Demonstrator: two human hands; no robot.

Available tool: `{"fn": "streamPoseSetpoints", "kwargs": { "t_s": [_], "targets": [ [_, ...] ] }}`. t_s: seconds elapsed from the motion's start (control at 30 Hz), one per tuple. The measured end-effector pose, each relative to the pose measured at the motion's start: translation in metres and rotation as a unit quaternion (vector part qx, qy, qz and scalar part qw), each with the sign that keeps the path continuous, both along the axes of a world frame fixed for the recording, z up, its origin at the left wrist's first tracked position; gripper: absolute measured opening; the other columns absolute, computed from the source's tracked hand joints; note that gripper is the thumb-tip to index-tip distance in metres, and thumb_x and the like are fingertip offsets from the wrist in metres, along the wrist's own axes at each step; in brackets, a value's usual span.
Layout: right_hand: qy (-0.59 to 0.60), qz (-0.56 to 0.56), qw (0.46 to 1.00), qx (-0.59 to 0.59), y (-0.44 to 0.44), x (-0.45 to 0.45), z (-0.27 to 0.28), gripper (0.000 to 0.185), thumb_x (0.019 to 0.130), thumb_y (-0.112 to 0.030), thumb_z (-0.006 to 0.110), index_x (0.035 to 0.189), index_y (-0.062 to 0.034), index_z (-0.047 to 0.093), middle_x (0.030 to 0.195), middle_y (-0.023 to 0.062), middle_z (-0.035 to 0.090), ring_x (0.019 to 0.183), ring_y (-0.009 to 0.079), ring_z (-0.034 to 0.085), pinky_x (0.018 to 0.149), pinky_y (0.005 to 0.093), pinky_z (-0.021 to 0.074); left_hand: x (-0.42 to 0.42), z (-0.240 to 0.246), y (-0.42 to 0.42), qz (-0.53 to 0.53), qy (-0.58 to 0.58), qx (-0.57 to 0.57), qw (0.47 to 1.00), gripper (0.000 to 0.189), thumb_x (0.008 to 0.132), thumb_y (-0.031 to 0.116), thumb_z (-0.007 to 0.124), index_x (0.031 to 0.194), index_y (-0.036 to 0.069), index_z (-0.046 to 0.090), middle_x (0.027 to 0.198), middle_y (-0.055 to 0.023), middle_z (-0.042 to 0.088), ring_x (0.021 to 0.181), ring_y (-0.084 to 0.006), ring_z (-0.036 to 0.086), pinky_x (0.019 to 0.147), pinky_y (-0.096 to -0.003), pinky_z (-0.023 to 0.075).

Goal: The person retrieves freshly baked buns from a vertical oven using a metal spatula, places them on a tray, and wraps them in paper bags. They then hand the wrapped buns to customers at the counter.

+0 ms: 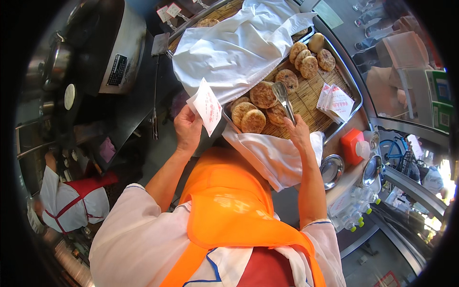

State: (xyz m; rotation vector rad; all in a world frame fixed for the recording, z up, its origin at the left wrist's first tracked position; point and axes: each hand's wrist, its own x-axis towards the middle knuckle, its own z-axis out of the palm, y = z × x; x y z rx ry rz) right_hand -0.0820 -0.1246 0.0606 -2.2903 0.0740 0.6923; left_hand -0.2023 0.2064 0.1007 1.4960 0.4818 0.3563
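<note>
My left hand (189,128) holds a white paper bag (209,107) with red print, beside the tray's near left corner. In my right hand (298,131) is a pair of metal tongs (283,96), its tip over the browned round flatbreads (263,94). The breads lie on a reed mat (306,107) in a metal tray (359,95). More paper bags (335,102) are stacked at the mat's right side. A white cloth (229,46) covers the tray's far left part, and another white cloth (272,154) hangs over the near edge.
Right of me stand a red container (352,143), metal bowls (331,171) and clear bottles (346,215). A glass partition borders the tray, with people beyond it. At left are a dark worktop (141,93), a long-handled metal tool (156,86) and a co-worker in a red apron (77,204).
</note>
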Motion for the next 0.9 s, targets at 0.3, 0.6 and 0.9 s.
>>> {"fn": "streamPoseSetpoints", "kwargs": {
  "t_s": [0.3, 0.6, 0.9],
  "targets": [
    [0.123, 0.01, 0.989, 0.079, 0.024, 0.003, 0.015, 0.032, 0.099, -0.035, 0.063, 0.087, -0.0054, 0.058, 0.053, 0.0, 0.05, 0.04, 0.0102, 0.049, 0.038, 0.0269, 0.0364, 0.011, -0.001, 0.01, -0.018, -0.012, -0.021, 1.0, 0.019, 0.096, 0.006, 0.067, 0.113, -0.002, 0.066, 0.102, -0.0006, 0.071, 0.092, -0.0062, 0.065, 0.082, -0.023, 0.0521],
    [0.057, -0.262, 0.954, 0.131, -0.019, -0.074, 0.055, 0.025, 0.094, -0.026, 0.069, 0.092, -0.003, 0.062, 0.061, -0.0007, 0.054, 0.048, 0.0078, 0.049, 0.045, 0.0253, 0.0376, 0.113, 0.034, -0.052, -0.17, -0.116, 0.217, 0.954, 0.007, 0.086, 0.0, 0.068, 0.091, 0.004, 0.067, 0.081, -0.0083, 0.067, 0.068, -0.0203, 0.067, 0.06, -0.0307, 0.0532],
    [-0.072, -0.49, 0.849, 0.183, -0.115, -0.108, 0.086, 0.027, 0.099, -0.035, 0.067, 0.09, -0.0118, 0.056, 0.061, -0.0034, 0.053, 0.044, 0.0061, 0.05, 0.036, 0.0196, 0.0319, 0.27, -0.009, -0.31, -0.383, -0.31, 0.478, 0.727, 0.014, 0.085, 0.012, 0.064, 0.098, 0.008, 0.069, 0.09, -0.0093, 0.069, 0.086, -0.0306, 0.07, 0.072, -0.0404, 0.0575]
  ]
}}
